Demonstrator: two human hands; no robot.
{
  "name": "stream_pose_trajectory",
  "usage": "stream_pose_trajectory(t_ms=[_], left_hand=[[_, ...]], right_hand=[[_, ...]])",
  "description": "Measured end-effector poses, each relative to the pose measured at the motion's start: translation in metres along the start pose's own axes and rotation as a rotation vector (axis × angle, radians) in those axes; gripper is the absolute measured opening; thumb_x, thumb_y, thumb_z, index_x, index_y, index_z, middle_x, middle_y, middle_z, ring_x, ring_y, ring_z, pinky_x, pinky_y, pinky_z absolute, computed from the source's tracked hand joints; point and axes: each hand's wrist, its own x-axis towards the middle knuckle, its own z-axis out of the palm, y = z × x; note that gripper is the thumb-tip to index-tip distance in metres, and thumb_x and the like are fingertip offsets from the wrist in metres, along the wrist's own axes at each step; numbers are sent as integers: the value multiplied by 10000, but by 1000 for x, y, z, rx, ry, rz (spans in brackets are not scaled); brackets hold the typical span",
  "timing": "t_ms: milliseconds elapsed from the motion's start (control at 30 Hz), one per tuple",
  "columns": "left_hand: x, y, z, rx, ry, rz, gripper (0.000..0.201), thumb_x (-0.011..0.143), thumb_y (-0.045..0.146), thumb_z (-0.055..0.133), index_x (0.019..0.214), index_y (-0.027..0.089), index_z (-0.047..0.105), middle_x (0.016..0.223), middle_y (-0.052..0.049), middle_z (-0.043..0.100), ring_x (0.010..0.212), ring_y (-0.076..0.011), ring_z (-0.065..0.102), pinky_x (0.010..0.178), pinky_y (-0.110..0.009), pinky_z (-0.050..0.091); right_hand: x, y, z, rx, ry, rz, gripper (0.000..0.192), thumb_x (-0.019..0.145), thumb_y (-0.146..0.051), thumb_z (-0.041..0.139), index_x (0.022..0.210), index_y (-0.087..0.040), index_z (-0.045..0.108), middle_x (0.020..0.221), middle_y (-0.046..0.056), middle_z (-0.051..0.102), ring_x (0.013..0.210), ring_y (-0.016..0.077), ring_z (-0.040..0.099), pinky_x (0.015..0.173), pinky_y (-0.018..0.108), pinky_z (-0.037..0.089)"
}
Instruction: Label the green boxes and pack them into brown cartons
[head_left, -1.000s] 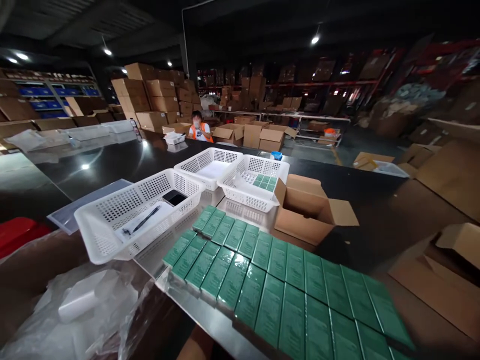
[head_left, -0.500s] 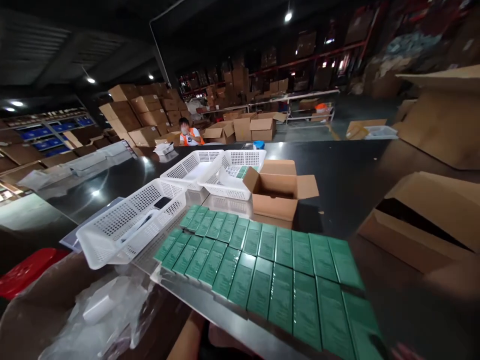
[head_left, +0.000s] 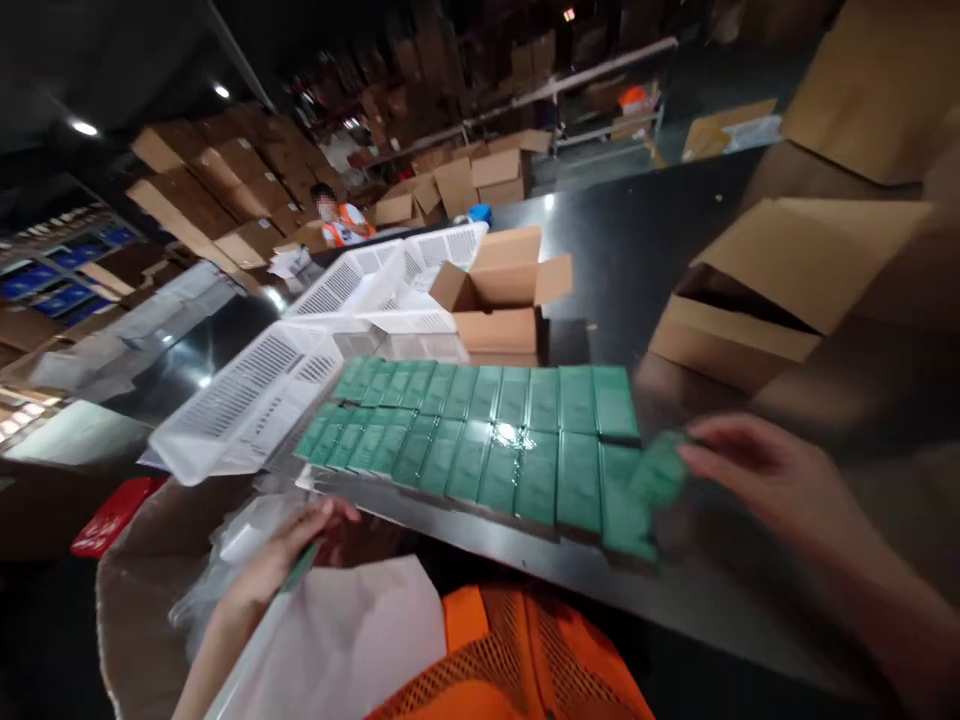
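Note:
Two rows of green shrink-wrapped boxes (head_left: pixel 480 430) lie side by side on a shiny metal sheet (head_left: pixel 420 515) in front of me. My right hand (head_left: pixel 757 480) is at the right end of the near row, fingers on a blurred green box (head_left: pixel 656 468) that is tilted off the row. My left hand (head_left: pixel 281 560) is low at the left over an open carton lined with clear plastic (head_left: pixel 217 560); it grips a thin green-edged flat piece (head_left: pixel 300 568) next to a white sheet (head_left: pixel 352 640).
White perforated baskets (head_left: pixel 247 400) stand left of and behind the green boxes. A small open cardboard box (head_left: pixel 499 300) sits behind them, a larger one (head_left: pixel 765 290) at the right. A red item (head_left: pixel 112 515) lies at the left. A person in an orange vest (head_left: pixel 337 220) sits far back among stacked cartons.
The view has tipped down and rolled. Both my hands have come into view: the right one reached the end green box, the left one appeared over the plastic-lined carton.

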Motion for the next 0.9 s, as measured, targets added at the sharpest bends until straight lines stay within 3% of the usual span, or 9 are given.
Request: stream_pose_trajectory(t_ms=[67, 167, 300, 400, 500, 667, 900], left_hand=[[5, 30, 22, 57, -92, 79, 342, 880, 605, 592, 869, 291, 728, 584, 78, 634, 580, -122, 544, 614, -244, 372], [27, 63, 79, 223, -287, 171, 308, 907, 538, 585, 919, 270, 736, 595, 52, 652, 581, -127, 569, 628, -254, 392], [45, 74, 165, 446, -515, 261, 369, 890, 520, 571, 979, 200, 734, 607, 2, 640, 581, -154, 577, 588, -264, 400], [51, 71, 206, 577, -591, 290, 416, 900, 532, 532, 1044, 194, 728, 578, 20, 601, 563, -149, 544, 559, -256, 358], [54, 66, 227, 632, -596, 296, 423, 913, 546, 520, 1031, 194, 722, 558, 32, 594, 539, -144, 528, 550, -259, 335], [56, 56, 242, 560, -583, 298, 329, 932, 479, 522, 849, 198, 670, 678, 3, 704, 614, -153, 618, 620, -263, 408], [58, 48, 252, 534, -560, 198, 312, 901, 450, 529, 716, 211, 607, 655, -9, 684, 627, -177, 635, 611, -281, 418]], right_hand=[[1, 8, 8, 265, -207, 92, 384, 685, -599, 814, 784, -252, 681, 715, 61, 685, 625, 189, 631, 623, 341, 524], [-1, 25, 16, 487, -310, 222, 452, 581, -573, 867, 760, -218, 651, 612, -6, 627, 543, 139, 571, 558, 291, 489], [-10, 36, 17, 500, -382, 276, 407, 623, -507, 864, 797, -189, 680, 600, -20, 625, 512, 114, 553, 492, 242, 429], [-14, 34, 18, 503, -430, 264, 392, 642, -484, 857, 828, -177, 700, 600, -21, 626, 510, 108, 549, 476, 229, 407], [-15, 32, 22, 527, -444, 269, 400, 634, -487, 856, 826, -174, 696, 599, -24, 621, 509, 105, 542, 475, 228, 413], [-19, 33, 27, 497, -443, 244, 400, 675, -494, 837, 865, -165, 712, 594, -19, 621, 513, 109, 532, 485, 236, 410], [-24, 38, 35, 81, -247, -5, 149, 831, -357, 763, 826, -208, 764, 721, 11, 682, 657, 139, 588, 610, 272, 426]])
